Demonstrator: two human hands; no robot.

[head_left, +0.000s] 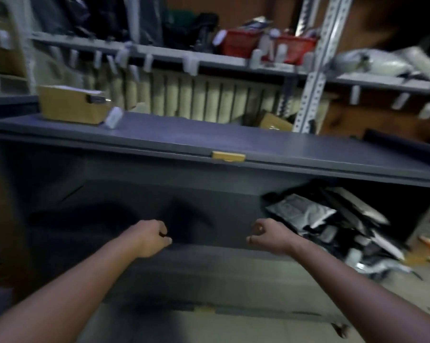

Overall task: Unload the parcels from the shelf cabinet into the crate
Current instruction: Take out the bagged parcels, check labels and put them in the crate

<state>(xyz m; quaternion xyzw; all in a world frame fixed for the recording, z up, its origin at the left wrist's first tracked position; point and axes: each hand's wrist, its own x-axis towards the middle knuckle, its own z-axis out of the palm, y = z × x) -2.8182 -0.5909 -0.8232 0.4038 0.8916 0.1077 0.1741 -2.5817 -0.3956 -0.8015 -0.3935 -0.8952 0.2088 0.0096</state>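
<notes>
Left hand [152, 237] and right hand [268, 235] hover, fingers curled empty, near blurred-label parcels [300, 209].

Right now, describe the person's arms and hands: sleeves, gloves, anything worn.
The left arm and right arm are bare to the frame edge, no sleeves. The left hand and right hand wear no gloves; no watch or bracelet shows.

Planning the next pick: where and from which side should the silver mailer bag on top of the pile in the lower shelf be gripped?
Probably pinch the silver mailer bag at its left edge, coming from the open cabinet front. It lies slanted on top of the pile, that edge faces bare shelf with nothing over it, and the right hand is nearest.
</notes>
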